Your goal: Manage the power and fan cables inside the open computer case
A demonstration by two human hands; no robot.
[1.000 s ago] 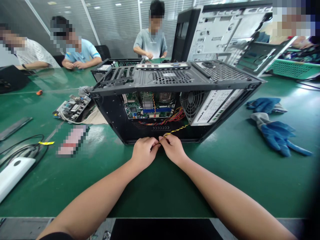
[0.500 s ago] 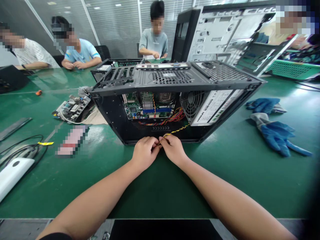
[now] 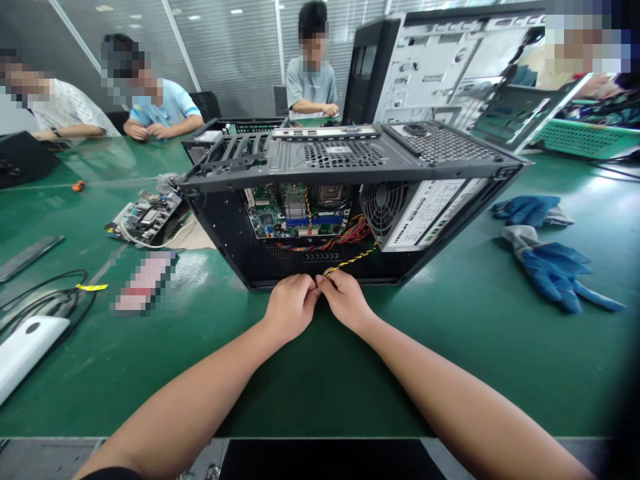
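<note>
A black computer case [image 3: 340, 175] lies on its side edge in front of me, its open side facing me. Inside show a green motherboard [image 3: 267, 220], a power supply [image 3: 425, 217] with a fan grille, and a bundle of coloured wires [image 3: 345, 235]. From the power supply a twisted yellow-and-black cable [image 3: 355, 258] runs to my fingers. My left hand [image 3: 290, 305] and my right hand [image 3: 346, 300] meet at the case's lower front edge, both closed in a pinch on this cable. The cable's end is hidden by my fingers.
Blue gloves [image 3: 555, 267] lie at the right, near a green basket [image 3: 590, 140]. Another open case [image 3: 425, 73] stands behind. To the left are a loose circuit board [image 3: 147, 217], a blurred-out phone-like object [image 3: 145, 281] and black cables [image 3: 75, 300]. Several people sit around the table.
My hands stay at nearly the same spot, with small finger shifts on the cable. The person across the table has moved a hand to the right.
</note>
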